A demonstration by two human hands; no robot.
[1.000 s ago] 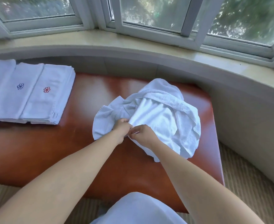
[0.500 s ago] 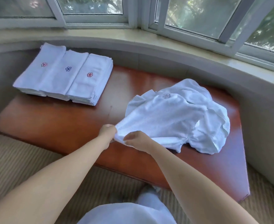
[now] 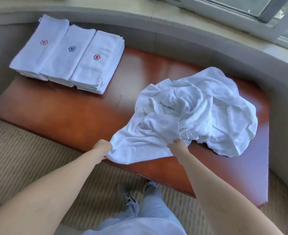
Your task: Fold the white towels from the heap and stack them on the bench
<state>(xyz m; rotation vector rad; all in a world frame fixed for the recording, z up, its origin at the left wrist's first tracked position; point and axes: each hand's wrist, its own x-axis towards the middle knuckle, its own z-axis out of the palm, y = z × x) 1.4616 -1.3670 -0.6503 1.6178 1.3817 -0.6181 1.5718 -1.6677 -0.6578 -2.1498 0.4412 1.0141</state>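
- Where the near edge of the table meets the carpet, both hands hold one white towel by its front hem.
- Left hand: fingers curled tight round the towel's left corner, just off the table edge, cloth bunched in the fist.
- Right hand: fingers curled under the hem, thumb on top, pinching the cloth near the table's front edge.
- Towel between the hands is stretched fairly flat; its front edge sags below the table line. A faint pale flower mark shows on it, seen dimly as if through the cloth.
- Far end of the held towel touches the heap, a crumpled mound of white towels on the right half of the table; I cannot tell where one towel ends and the next begins.
- Folded stacks: three side by side at the table's far left corner, touching one another, well apart from the heap. Top towels carry flower emblems: red, blue, red, left to right.
- Table: glossy reddish-brown top, bare wood between stacks and heap.
- Window ledge curves behind the table; window frame at upper right.
- Striped beige carpet below. Person's pale trousers and one grey shoe at bottom centre.
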